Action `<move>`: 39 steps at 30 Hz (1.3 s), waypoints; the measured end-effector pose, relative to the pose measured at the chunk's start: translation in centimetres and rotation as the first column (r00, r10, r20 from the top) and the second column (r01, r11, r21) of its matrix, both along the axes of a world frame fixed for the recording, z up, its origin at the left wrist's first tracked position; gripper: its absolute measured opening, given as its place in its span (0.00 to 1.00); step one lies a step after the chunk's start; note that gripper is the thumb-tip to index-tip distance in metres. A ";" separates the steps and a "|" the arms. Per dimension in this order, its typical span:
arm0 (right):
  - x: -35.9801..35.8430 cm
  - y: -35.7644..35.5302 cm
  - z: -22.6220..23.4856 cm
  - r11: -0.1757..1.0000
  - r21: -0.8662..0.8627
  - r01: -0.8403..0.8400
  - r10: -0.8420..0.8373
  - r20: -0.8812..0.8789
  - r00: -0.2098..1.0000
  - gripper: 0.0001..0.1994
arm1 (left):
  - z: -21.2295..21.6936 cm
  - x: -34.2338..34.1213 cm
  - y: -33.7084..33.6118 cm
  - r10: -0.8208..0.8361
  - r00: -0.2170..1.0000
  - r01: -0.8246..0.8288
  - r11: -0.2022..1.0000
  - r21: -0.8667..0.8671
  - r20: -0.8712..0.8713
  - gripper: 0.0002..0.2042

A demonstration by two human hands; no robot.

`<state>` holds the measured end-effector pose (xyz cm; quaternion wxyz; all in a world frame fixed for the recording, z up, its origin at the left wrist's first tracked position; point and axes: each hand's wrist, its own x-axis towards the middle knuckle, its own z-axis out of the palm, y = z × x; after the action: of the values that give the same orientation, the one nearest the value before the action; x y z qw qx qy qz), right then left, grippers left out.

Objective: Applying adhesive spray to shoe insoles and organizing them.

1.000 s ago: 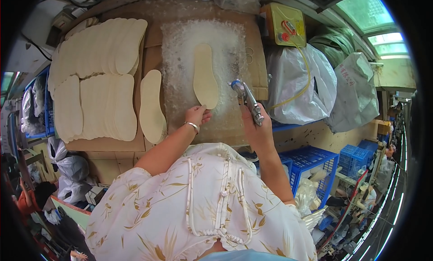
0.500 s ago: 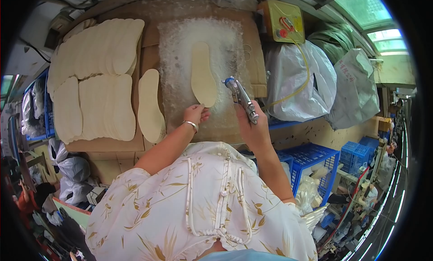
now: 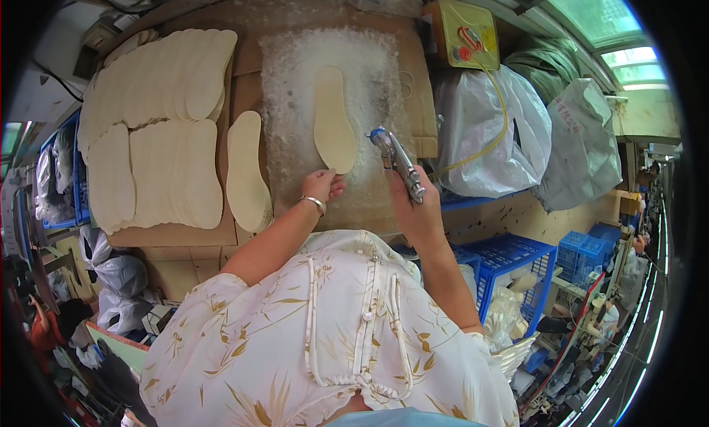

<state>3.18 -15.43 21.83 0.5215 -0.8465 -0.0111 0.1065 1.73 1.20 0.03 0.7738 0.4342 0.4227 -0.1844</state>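
Note:
A cream insole (image 3: 334, 120) lies on a cardboard sheet crusted with white residue (image 3: 288, 80). My left hand (image 3: 323, 185), with a bracelet at the wrist, pinches the insole's near end between its fingers. To its right, my right hand (image 3: 413, 194) is closed around a metal spray gun (image 3: 397, 163) with a blue-ringed nozzle. The nozzle points left toward the insole without touching it. A separate stack of insoles (image 3: 248, 168) stands left of the crusted sheet. Further left, overlapping insoles (image 3: 166, 172) are spread in rows over brown cardboard.
A yellow canister (image 3: 461, 32) with a red cap stands at the far right; its yellow hose (image 3: 504, 117) curves down over a white plastic bag (image 3: 487, 117). Blue plastic crates (image 3: 509, 253) sit lower right. A grey sack (image 3: 580, 146) leans behind the bag.
The spray gun and my right hand have shifted very slightly to the right. My left hand keeps its pinch on the insole, which stays in place.

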 end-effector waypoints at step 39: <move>-3.3 -1.5 0.0 0.997 -0.072 -0.018 0.018 0.000 1.000 0.09 | -0.3 -0.4 -0.1 0.006 1.000 -0.006 1.000 0.014 -0.006 0.08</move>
<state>-0.11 -16.94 21.84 0.4895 -0.8647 -0.0150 0.1114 1.32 1.07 -0.30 0.7701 0.4379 0.4274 -0.1804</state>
